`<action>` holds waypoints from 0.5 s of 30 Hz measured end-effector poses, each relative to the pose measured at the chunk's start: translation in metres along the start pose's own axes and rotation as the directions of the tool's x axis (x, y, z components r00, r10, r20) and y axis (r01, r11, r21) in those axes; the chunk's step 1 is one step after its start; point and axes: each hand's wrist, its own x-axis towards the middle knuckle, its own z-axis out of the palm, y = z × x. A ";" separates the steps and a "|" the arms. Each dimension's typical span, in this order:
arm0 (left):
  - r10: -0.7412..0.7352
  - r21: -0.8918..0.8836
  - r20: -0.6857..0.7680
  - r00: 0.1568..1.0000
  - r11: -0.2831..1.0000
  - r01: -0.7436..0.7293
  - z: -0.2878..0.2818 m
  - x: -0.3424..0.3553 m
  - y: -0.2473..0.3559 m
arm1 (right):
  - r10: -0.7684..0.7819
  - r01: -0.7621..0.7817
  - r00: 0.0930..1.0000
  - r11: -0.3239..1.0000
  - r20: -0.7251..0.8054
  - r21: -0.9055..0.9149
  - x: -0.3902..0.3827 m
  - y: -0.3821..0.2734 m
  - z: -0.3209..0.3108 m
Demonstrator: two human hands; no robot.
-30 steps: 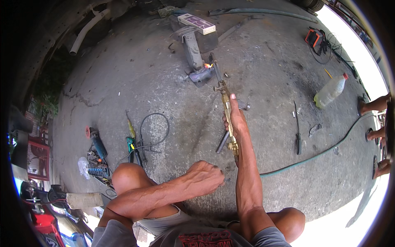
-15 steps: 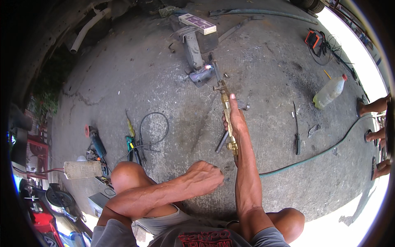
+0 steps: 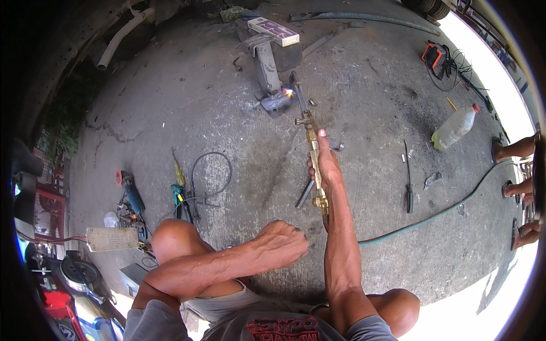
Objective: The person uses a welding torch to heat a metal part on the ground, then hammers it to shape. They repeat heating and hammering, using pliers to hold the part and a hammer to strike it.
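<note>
Little has shifted: the right hand (image 3: 323, 165) stays closed around the brass cutting torch (image 3: 311, 149), flame still on the far metal piece (image 3: 277, 102), while the left hand (image 3: 284, 241) rests fisted, empty.

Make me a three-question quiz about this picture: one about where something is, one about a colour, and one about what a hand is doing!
1. Where is the flame?
A. at the torch's far tip, by the grey metal part
B. beside the plastic bottle
C. on the person's knee

2. What colour is the hose on the ground?
A. red
B. green
C. white

3. What is the right hand doing?
A. resting open on the floor
B. gripping the brass torch
C. holding the bottle

Answers: 1 A, the glow sits against the grey metal part. 2 B, it curves green across the concrete. 3 B, the fingers wrap the brass torch.
</note>
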 end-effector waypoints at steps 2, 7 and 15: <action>0.000 -0.005 0.016 1.000 1.000 0.001 0.000 0.000 0.000 | -0.001 0.001 1.000 1.000 -0.002 -0.009 -0.002 -0.001 0.000; 0.033 -0.032 -0.020 0.999 0.999 -0.034 0.002 0.000 0.003 | 0.010 -0.010 0.999 1.000 -0.032 -0.013 -0.005 -0.002 0.000; 0.035 -0.045 -0.027 0.999 0.998 -0.036 0.001 -0.005 0.008 | 0.007 -0.007 1.000 1.000 -0.010 -0.003 0.005 0.002 0.001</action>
